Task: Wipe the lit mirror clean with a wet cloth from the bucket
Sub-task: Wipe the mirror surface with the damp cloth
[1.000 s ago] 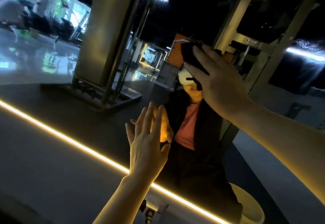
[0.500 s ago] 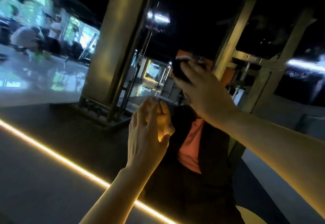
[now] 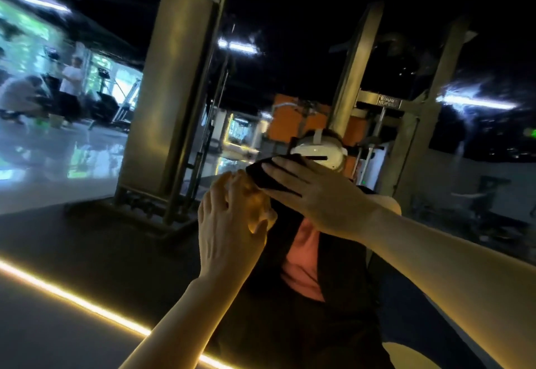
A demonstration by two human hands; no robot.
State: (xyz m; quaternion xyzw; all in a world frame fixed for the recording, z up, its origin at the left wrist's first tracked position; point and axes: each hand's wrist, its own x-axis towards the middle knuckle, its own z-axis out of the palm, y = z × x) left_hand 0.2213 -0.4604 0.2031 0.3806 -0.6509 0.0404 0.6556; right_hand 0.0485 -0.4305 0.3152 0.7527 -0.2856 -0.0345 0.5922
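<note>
While your right hand [image 3: 324, 197] pressed the dark cloth [image 3: 262, 173] flat against the mirror [image 3: 87, 232] with straight fingers, your left hand [image 3: 229, 226] lay at its seven o'clock, fingers loosely bent on the glass, holding nothing. The light strip [image 3: 72, 296] glowed at eight o'clock.
</note>
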